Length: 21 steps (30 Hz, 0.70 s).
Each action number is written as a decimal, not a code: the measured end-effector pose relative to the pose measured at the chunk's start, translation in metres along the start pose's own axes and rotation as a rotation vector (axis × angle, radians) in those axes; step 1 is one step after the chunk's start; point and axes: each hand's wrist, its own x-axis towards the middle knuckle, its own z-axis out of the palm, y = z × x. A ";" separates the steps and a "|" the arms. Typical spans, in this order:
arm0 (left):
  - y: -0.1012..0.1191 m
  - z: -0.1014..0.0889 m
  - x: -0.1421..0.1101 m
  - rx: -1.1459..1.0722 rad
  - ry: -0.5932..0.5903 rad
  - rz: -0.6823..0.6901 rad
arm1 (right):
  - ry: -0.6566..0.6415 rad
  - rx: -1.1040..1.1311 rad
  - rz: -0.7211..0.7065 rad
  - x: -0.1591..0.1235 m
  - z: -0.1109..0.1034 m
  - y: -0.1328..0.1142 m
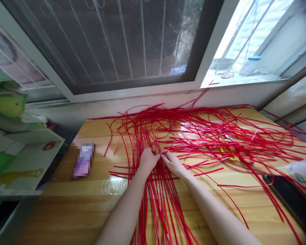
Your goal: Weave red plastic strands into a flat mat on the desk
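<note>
Many long, thin red plastic strands (142, 211) run lengthwise down the table toward me, and some shorter ones cross them, forming a loose woven patch under my hands. My left hand (148, 161) is closed in a pinch at the top of this patch, on a red strand. Right beside it, my right hand (171, 163) also pinches a red strand, fingertips nearly touching those of the left. The fingers partly cover the strand ends. Beyond my hands and off to the right spreads a tangled heap of red strands (158, 114).
On the wooden table (73, 211), a blurred-out pink and purple rectangular item (83, 161) lies left, a black phone (293, 204) right. Yellow loops (231, 157) show under the strands. Clear plastic (114, 186) lies near my left forearm. A window (132, 92) stands behind.
</note>
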 end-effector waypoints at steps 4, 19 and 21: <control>-0.016 0.006 -0.012 -0.156 0.011 0.073 | -0.042 -0.090 0.039 0.003 0.000 -0.004; -0.034 0.012 -0.032 -0.321 0.125 0.609 | -0.093 -0.170 0.103 0.006 -0.001 -0.012; -0.033 0.012 -0.032 -0.297 0.096 0.584 | -0.119 -0.092 0.058 0.007 -0.001 -0.008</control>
